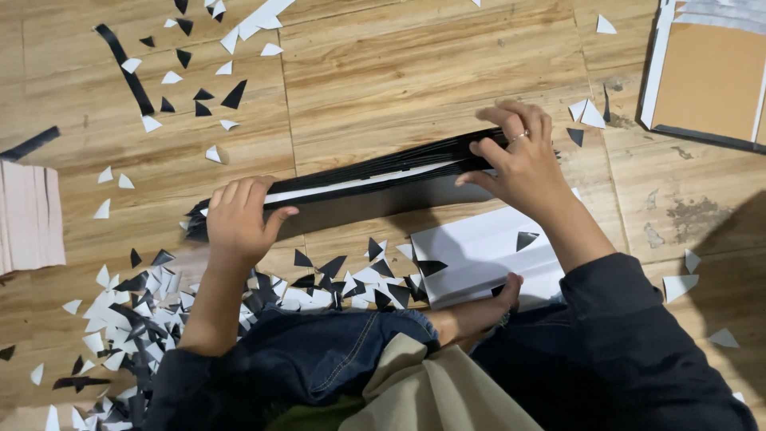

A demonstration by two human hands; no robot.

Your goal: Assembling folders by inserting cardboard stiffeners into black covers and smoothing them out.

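A thick stack of black sheets (375, 179) stands on its long edge on the wooden floor, running from lower left to upper right. My left hand (239, 217) clamps the stack's left end, thumb on the near side. My right hand (519, 160), with a ring on one finger, pinches the right end from above. A white strip shows along the stack's upper edge.
Black and white triangular paper scraps (152, 311) litter the floor, thickest at lower left. A white sheet pile (479, 255) lies by my bare foot (503, 291). A brown board with white edging (706, 76) sits top right, pale sheets (28, 215) at far left, a black strip (124, 68) upper left.
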